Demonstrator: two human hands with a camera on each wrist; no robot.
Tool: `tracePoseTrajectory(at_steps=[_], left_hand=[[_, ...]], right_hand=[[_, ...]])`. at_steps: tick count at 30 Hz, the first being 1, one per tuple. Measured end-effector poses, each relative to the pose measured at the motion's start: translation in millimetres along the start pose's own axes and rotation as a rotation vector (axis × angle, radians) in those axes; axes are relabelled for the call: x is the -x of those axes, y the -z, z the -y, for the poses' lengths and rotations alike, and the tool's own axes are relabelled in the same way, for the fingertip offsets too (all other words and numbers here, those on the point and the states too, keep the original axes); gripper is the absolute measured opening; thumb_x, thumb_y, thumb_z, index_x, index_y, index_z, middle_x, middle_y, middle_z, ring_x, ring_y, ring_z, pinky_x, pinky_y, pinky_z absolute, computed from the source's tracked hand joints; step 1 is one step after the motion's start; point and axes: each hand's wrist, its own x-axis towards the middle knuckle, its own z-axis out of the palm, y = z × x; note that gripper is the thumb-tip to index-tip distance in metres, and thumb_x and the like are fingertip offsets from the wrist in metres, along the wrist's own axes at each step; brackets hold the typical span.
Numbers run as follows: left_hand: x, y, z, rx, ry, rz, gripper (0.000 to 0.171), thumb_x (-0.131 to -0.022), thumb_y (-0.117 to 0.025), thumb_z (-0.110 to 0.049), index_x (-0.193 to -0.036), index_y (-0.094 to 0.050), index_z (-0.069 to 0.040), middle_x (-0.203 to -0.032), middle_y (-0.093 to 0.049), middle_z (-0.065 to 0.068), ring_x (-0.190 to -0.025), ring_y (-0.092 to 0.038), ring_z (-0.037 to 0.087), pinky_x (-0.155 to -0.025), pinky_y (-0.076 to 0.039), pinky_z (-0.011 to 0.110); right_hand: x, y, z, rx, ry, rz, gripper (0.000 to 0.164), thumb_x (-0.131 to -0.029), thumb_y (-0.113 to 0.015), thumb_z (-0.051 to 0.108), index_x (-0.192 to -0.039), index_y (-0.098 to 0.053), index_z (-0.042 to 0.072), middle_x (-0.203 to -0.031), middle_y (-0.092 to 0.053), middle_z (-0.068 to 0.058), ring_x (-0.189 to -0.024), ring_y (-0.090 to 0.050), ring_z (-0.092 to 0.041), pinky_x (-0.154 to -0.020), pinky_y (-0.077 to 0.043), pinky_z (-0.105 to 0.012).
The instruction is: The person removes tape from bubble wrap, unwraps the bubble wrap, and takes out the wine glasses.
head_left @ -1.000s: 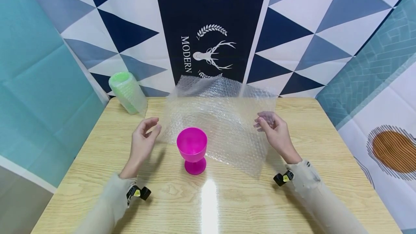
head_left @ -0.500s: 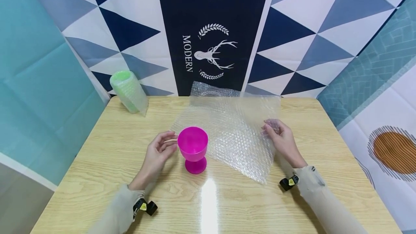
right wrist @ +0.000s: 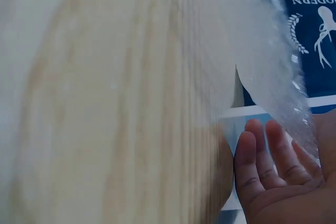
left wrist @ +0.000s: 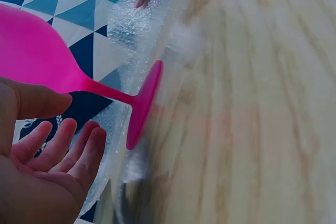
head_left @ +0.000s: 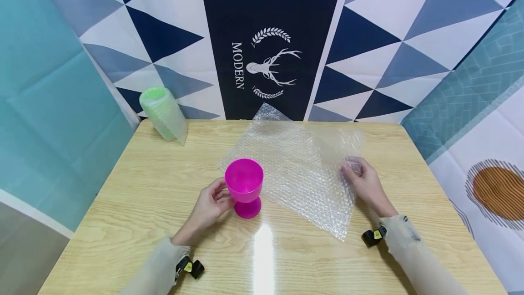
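A bright pink plastic goblet (head_left: 245, 179) stands upright on the table, left of centre. My left hand (head_left: 209, 205) is at its left side, fingers loosely bent and spread. In the left wrist view the thumb (left wrist: 44, 100) is right by the goblet's bowl, and the other fingertips curve below it without closing round the stem. Behind the goblet lies a clear sheet of bubble wrap (head_left: 286, 163), one corner rising at the back. My right hand (head_left: 365, 185) pinches the sheet's right edge between thumb and index finger; its other fingers (right wrist: 248, 156) are loosely bent.
At the back left corner stands a green cylindrical thing (head_left: 161, 113) wrapped in bubble wrap, leaning slightly. The wooden table (head_left: 135, 185) ends at a patterned cloth wall (head_left: 268, 35).
My left hand has come off the bubble wrap's left side and moved right and nearer, up to the goblet. My right hand has drawn the sheet to the right and nearer.
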Motion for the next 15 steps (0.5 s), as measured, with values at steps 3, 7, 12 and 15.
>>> tracePoseTrajectory(at_steps=[3,7,12,15], left_hand=[[-0.3,-2.2,0.8,-0.023,0.001,0.019,0.064,-0.084,-0.063,0.018,-0.145,-0.045,0.012,-0.132,-0.059,0.032,-0.105,-0.069,0.002,-0.096,-0.058,0.024],[-0.6,-4.4,1.1,-0.051,0.008,0.042,0.065,-0.085,-0.065,0.015,-0.147,-0.046,0.008,-0.135,-0.059,0.032,-0.110,-0.069,0.009,-0.098,-0.057,0.026],[0.7,-6.1,3.7,-0.089,0.006,0.062,0.059,-0.087,-0.067,0.010,-0.144,-0.051,0.007,-0.135,-0.061,0.030,-0.121,-0.067,0.031,-0.100,-0.057,0.029],[1.8,-6.6,5.1,-0.116,0.008,0.072,0.057,-0.087,-0.068,0.009,-0.142,-0.053,0.005,-0.136,-0.062,0.028,-0.125,-0.064,0.040,-0.101,-0.056,0.029]], right_hand=[[1,7,-1,0.032,-0.050,0.017,0.065,-0.106,-0.054,0.042,-0.152,-0.038,-0.001,-0.129,-0.061,-0.028,-0.101,-0.061,-0.010,-0.079,-0.052,-0.012],[2,15,1,-0.029,-0.106,0.068,0.077,-0.107,-0.052,0.040,-0.159,-0.016,-0.004,-0.138,-0.051,-0.036,-0.116,-0.060,-0.034,-0.079,-0.053,-0.013],[0,24,4,0.035,-0.162,0.090,0.084,-0.107,-0.051,0.036,-0.160,0.000,-0.005,-0.142,-0.041,-0.038,-0.125,-0.054,-0.045,-0.079,-0.055,-0.021],[-2,30,8,0.136,-0.163,0.067,0.085,-0.106,-0.054,0.032,-0.159,0.000,-0.008,-0.141,-0.039,-0.041,-0.124,-0.052,-0.051,-0.086,-0.056,-0.039]])
